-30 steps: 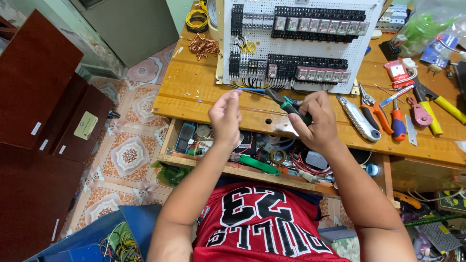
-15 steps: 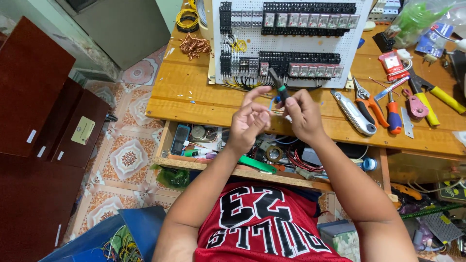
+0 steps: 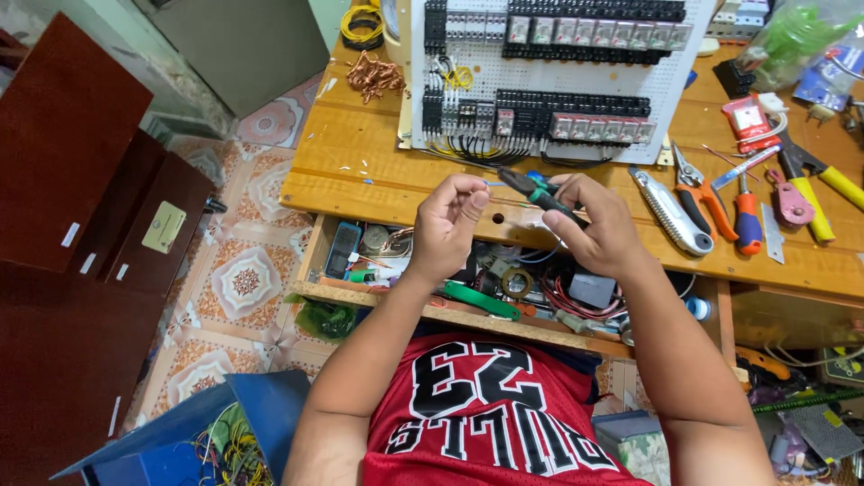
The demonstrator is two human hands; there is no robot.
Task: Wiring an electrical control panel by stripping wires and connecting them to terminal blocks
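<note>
At the wooden desk (image 3: 378,171), my right hand (image 3: 598,229) is closed around a pair of small pliers (image 3: 538,193) with dark and green-blue handles, their tip pointing left toward my left hand (image 3: 447,225). My left hand has its fingers curled narrow, thumb and forefinger pinched together on the end of a thin wire (image 3: 500,184) that runs between both hands, just above the desk's front edge. Beyond my hands a white perforated panel (image 3: 549,81) lies on the desk, set with rows of black and grey relays and terminal blocks, black wires looping out along its near edge. To the right of the panel lie a grey utility knife (image 3: 670,213), orange-handled snips (image 3: 705,191), a red-and-blue screwdriver (image 3: 746,216) and a yellow-handled tool (image 3: 823,180). A tangle of bare copper wire (image 3: 373,75) sits at the panel's left. Below my hands an open drawer (image 3: 396,297) holds tape rolls, cables and a green-handled tool (image 3: 481,301).
</note>
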